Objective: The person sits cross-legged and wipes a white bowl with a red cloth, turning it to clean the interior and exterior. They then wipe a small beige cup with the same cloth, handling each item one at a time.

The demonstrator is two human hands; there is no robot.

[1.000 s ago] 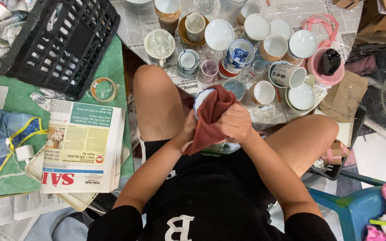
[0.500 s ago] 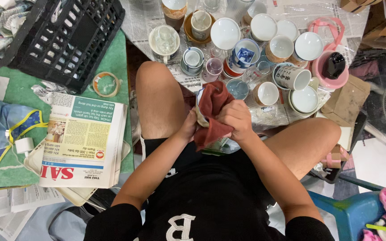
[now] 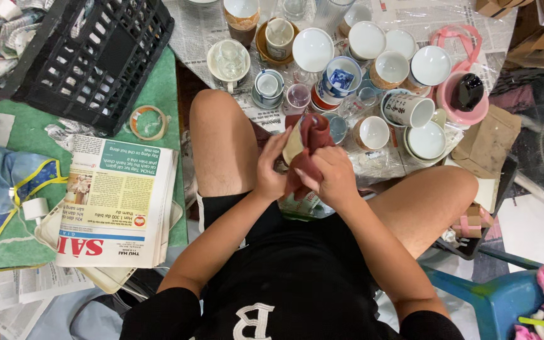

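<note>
Seated person, knees apart, head camera looking straight down. Landmark: the dark red cloth (image 3: 310, 151), held between the knees.

Change over the last second: the cloth wrapped the piece almost wholly before; now a pale cream cup (image 3: 294, 143) shows at the cloth's left edge, turned partly out. Cloth bunched higher and narrower than earlier. Reads as wiping in progress, the piece being rotated to a fresh face.

Left hand (image 3: 271, 169), left of the cloth: fingers curled closed around the cup's side and the cloth's lower fold. Right hand (image 3: 330, 176), just below-right of the cloth: fingers closed, pinching the fabric against the cup.

Beyond the cloth: a dense cluster of cups and bowls on newspaper sheets (image 3: 209, 31). Nearest are a white cup (image 3: 373, 132) just right of the cloth and a blue-and-white cup (image 3: 340, 77) above it; a pink pot (image 3: 464, 101) sits further right. These stand close together, many touching, so there is little free room past the cloth.

Left of the cloth, past the left knee: tape roll (image 3: 149, 122), folded newspaper stack (image 3: 118, 201), black plastic crate (image 3: 77, 56) further up-left. Below-right: blue stool edge (image 3: 492, 296).

Open room: only the gap between the knees, directly under the cloth.
</note>
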